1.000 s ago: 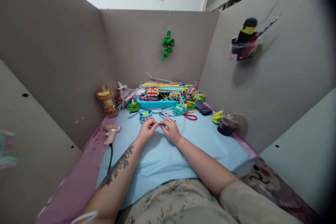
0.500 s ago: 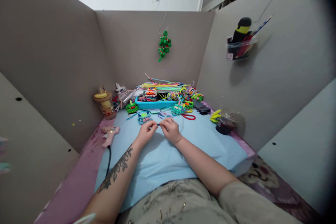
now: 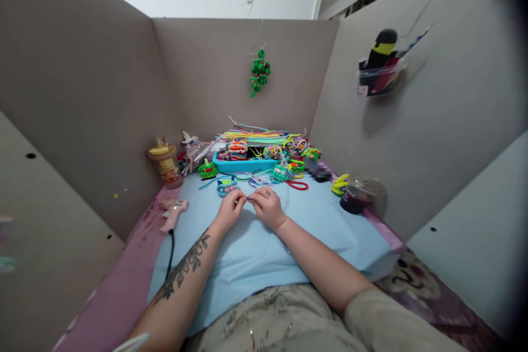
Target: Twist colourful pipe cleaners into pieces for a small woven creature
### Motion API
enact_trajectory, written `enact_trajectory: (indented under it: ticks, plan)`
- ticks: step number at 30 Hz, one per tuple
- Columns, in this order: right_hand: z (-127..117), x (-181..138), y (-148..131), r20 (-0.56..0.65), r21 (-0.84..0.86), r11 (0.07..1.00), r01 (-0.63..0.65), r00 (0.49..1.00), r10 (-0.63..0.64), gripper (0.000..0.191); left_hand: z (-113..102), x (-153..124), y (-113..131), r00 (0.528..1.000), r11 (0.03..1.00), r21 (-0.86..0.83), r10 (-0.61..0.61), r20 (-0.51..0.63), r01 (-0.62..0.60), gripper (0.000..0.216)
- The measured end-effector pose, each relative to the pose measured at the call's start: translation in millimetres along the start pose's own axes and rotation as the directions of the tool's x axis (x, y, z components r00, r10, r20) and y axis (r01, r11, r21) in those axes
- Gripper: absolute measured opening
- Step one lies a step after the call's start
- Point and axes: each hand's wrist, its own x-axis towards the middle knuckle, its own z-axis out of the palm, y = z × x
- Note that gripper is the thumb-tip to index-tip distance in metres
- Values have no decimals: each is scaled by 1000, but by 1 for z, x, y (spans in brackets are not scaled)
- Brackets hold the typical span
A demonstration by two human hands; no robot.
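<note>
My left hand (image 3: 230, 208) and my right hand (image 3: 266, 206) meet over a light blue cloth (image 3: 264, 242), fingertips pinched together. Between them sits a small blue pipe-cleaner piece (image 3: 247, 198), barely visible. Both hands are closed on it. Just beyond the left hand lies a small blue and green woven figure (image 3: 226, 186). Loose pipe cleaners (image 3: 256, 178) lie scattered past my fingers.
A blue tray (image 3: 243, 164) of colourful pipe-cleaner figures stands at the back, with a red loop (image 3: 297, 184) near it. A pink glue gun (image 3: 172, 212) lies at the left, a jar (image 3: 165, 161) behind it, a dark bowl (image 3: 355, 198) at the right. Grey panels enclose the space.
My hands have stayed pinched together, with only small finger shifts. The view has drifted slightly.
</note>
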Motion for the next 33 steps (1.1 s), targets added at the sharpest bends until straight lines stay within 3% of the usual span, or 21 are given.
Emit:
enact_trajectory:
  ticks: [4, 7, 11, 14, 17, 21, 27, 33]
  plan:
    - [2, 2, -3, 3, 116, 991, -61, 998, 61, 11, 2, -4, -2, 979, 962, 218, 186, -79, -165, 15]
    - [3, 3, -4, -3, 145, 986, -82, 997, 83, 12, 1, -5, -2, 967, 946, 258, 231, -104, -198, 15]
    - [-1, 2, 1, -33, 24, 999, -27, 999, 28, 14, -2, -2, -1, 994, 994, 82, 83, -73, -77, 18]
    - [-3, -1, 3, -44, -85, 996, 36, 998, -40, 17, -3, 0, 1, 997, 993, -93, -67, 39, 70, 28]
    - [-3, -1, 4, -34, -133, 989, 60, 997, -66, 19, -3, 1, 3, 985, 974, -180, -116, 129, 139, 32]
    - [-1, 0, 3, -46, -86, 995, 53, 997, -58, 19, -2, 2, 1, 985, 965, -207, -140, 97, 158, 24]
    - [-3, 1, 3, -37, -1, 1000, 16, 999, -16, 18, 0, 0, -5, 998, 995, -87, -51, 46, 55, 15]
    - [-3, 2, -1, 10, 70, 996, -49, 999, 48, 15, 0, -4, -3, 980, 949, 258, 195, -28, -182, 14]
